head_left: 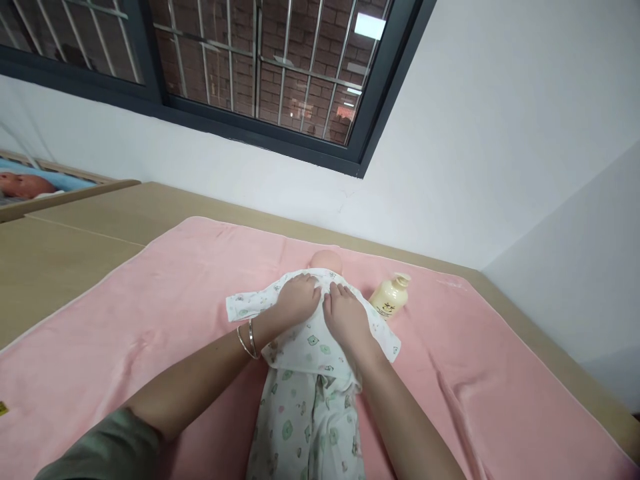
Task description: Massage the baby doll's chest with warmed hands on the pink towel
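Note:
A doll lies stretched out on a pink mat [190, 300], its bald head [326, 261] at the far end. It wears a white long-sleeved top [310, 343] and matching trousers [287, 427], both with a green leaf-like print. My left hand [299, 298] rests on the upper part of the top, left of the middle, fingers pointing inward. Close beside it, my right hand [346, 313] lies on the right side, fingers slightly bent. Both palms face down on the cloth and are hidden. The doll's sleeves spread out to either side.
A pale yellow pump bottle [390, 297] lies tilted by the doll's right-hand sleeve. Beneath the mat is a wooden surface [95, 220], with a white wall [450, 147] and barred window [260, 60] behind. Another doll [25, 185] lies in a blue-lined bed at far left.

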`<state>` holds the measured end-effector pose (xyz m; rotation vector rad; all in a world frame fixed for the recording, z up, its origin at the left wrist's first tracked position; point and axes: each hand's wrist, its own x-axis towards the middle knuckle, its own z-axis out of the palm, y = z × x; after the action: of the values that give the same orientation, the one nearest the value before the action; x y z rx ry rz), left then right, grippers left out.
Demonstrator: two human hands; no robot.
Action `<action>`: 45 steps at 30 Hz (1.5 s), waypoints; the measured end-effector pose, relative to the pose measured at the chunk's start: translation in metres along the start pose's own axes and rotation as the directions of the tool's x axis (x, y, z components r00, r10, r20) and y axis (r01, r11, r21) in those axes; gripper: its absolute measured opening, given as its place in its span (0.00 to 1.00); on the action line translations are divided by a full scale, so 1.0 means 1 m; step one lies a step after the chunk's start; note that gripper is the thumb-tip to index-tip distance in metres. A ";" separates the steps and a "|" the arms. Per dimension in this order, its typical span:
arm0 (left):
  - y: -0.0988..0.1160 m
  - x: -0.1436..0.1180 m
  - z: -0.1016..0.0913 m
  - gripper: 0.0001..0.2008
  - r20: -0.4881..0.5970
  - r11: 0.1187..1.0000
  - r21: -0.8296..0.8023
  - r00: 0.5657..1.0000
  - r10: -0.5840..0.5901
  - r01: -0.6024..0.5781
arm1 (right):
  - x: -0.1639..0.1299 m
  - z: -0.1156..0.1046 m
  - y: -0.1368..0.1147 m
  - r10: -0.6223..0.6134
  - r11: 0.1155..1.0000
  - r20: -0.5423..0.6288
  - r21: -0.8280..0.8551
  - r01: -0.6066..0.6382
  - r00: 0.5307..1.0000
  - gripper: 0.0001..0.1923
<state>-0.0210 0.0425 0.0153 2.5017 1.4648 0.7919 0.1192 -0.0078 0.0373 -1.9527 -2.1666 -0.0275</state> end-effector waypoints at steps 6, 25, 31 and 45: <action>-0.002 0.002 0.003 0.20 0.028 0.999 0.020 0.999 -0.033 0.032 | -0.004 -0.005 -0.010 0.011 1.000 0.005 -0.011 -0.011 1.000 0.22; -0.006 0.008 0.005 0.17 0.048 0.998 -0.043 0.998 -0.044 0.046 | -0.011 -0.011 -0.016 0.033 0.999 0.056 0.040 -0.036 0.998 0.25; 0.013 -0.009 0.016 0.20 -0.026 0.984 0.171 0.999 -0.041 0.045 | 0.006 -0.005 0.011 0.036 0.975 0.036 0.220 -0.043 0.999 0.25; 0.011 -0.005 0.007 0.19 0.011 0.996 0.094 1.000 0.009 -0.010 | 0.003 0.004 -0.002 0.057 0.998 0.019 0.035 -0.058 0.998 0.26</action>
<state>-0.0107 0.0340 0.0115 2.5782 1.5216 0.7261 0.1162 -0.0047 0.0337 -2.0024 -2.1059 0.0379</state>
